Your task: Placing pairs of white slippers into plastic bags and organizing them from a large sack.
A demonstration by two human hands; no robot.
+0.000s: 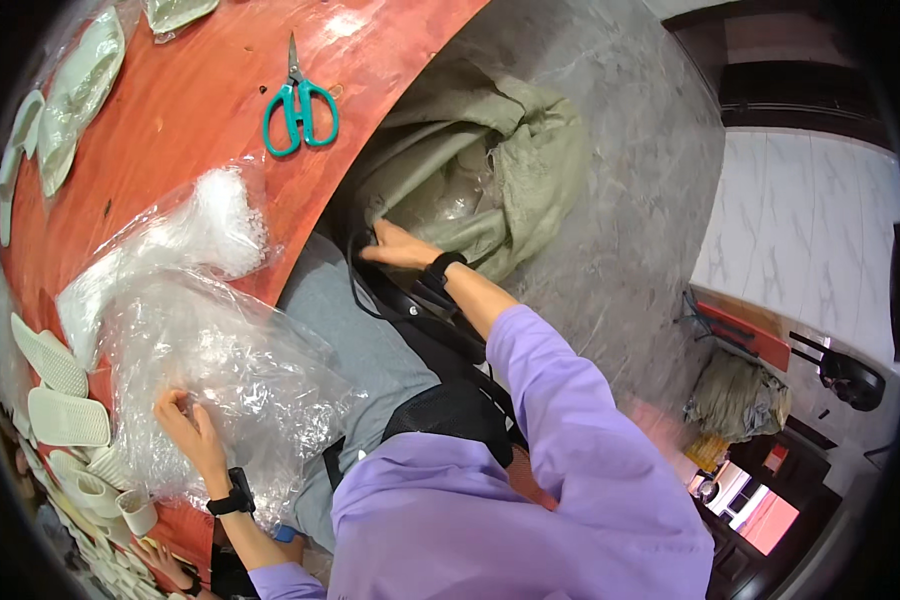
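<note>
Surface (220,90): reddish-brown. Scissors (300,105): teal handles. Sack (510,160): pale green. Plastic bag (220,370): clear. Slippers (65,415): seemingly off-white. Sleeve (560,400): lilac.

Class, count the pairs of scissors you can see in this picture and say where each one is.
1: the green-handled scissors lie on the red table, near its far edge, above the clear plastic bags. More could be hidden under the bags.
</note>
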